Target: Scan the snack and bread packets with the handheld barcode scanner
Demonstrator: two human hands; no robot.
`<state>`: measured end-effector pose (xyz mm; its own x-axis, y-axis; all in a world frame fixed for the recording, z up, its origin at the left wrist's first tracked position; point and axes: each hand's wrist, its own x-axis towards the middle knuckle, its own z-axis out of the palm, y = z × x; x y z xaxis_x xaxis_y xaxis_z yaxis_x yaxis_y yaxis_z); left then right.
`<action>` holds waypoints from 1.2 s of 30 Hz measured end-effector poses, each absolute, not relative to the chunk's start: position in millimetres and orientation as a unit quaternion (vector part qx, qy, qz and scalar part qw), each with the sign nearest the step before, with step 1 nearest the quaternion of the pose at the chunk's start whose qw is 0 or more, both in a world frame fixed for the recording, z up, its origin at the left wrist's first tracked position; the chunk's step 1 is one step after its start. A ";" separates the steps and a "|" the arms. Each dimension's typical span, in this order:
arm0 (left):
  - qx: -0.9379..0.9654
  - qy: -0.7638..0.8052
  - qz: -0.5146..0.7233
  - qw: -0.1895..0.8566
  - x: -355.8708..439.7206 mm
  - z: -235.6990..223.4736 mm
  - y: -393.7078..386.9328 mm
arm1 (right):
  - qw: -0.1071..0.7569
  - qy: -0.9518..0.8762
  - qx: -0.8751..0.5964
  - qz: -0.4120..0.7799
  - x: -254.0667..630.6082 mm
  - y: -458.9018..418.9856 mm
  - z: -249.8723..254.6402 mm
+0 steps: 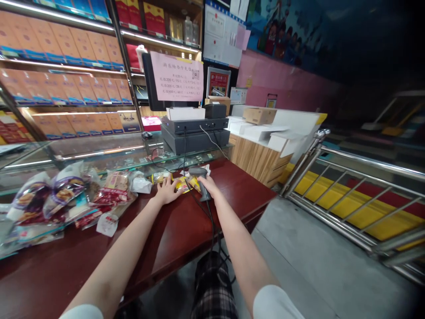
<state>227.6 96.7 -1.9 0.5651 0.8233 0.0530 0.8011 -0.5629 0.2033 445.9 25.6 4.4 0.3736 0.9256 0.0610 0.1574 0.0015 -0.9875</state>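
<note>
My left hand lies on the dark red counter with its fingers spread. Its fingertips are beside small yellow snack packets, and one finger seems to touch them. My right hand is closed around a grey handheld barcode scanner, whose head points left over the packets. A black cable hangs from the scanner's handle over the counter's front edge. The far side of my right hand's grip is partly hidden.
Bagged snacks are heaped on the left of the counter. Behind stand a glass display case, a dark cash drawer and a monitor bearing a pink sign. To the right is a metal railing.
</note>
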 end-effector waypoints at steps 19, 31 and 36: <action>0.841 0.529 0.100 -0.057 193.2 3.1 122.2 | 0.544 -0.484 -0.568 0.383 376.5 22.9 63.2; 0.652 0.466 0.411 0.434 154.4 21.8 85.6 | 0.617 -0.433 -0.521 0.400 357.6 19.9 57.9; 0.468 0.294 0.474 0.685 116.8 34.0 51.0 | 0.647 -0.401 -0.397 0.513 336.2 28.4 57.3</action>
<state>116.8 51.0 34.0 0.3769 0.9253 0.0414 -0.3741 0.1111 0.9207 336.2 28.4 57.3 0.1526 0.9819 0.1121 -0.3462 0.1593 -0.9245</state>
